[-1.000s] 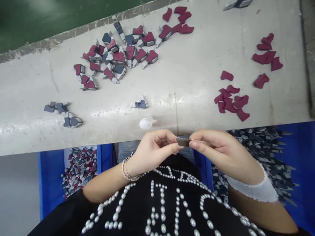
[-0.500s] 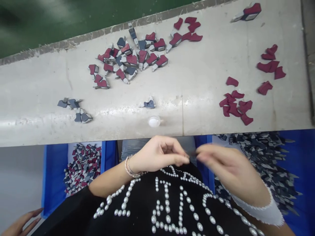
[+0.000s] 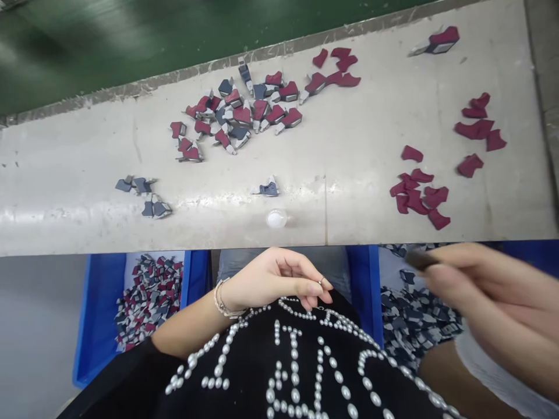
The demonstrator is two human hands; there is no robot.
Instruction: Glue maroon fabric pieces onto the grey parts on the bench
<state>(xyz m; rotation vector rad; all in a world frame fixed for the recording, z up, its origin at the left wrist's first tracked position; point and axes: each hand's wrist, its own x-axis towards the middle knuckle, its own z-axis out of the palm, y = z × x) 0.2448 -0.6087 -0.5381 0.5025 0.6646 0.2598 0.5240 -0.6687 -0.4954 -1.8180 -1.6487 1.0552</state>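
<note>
My left hand [image 3: 279, 279], with a beaded bracelet at the wrist, is held just past the bench's near edge. Its thumb and index finger pinch a tiny shiny item [image 3: 321, 280], too small to name. Off to the right, over a blue bin, my right hand [image 3: 493, 302] is closed on a dark, flat piece [image 3: 420, 260], smeared by motion. On the bench ahead of my left hand lies a single grey-blue part [image 3: 268, 187] with a pale tip. Close to it stands a small round clear dish [image 3: 276, 218] with white in it.
Maroon and grey-blue assembled parts [image 3: 240, 113] are heaped on the pale bench [image 3: 349, 174]. Loose maroon pieces [image 3: 414, 198] lie to the right, several grey-blue parts [image 3: 151, 198] to the left. Blue bins of parts stand below, left [image 3: 82, 326] and right [image 3: 367, 279].
My right hand has moved right, away from my left hand, with the dark piece in its fingers. My left hand stays nearly in place. Another hand at the lower left has left the view.
</note>
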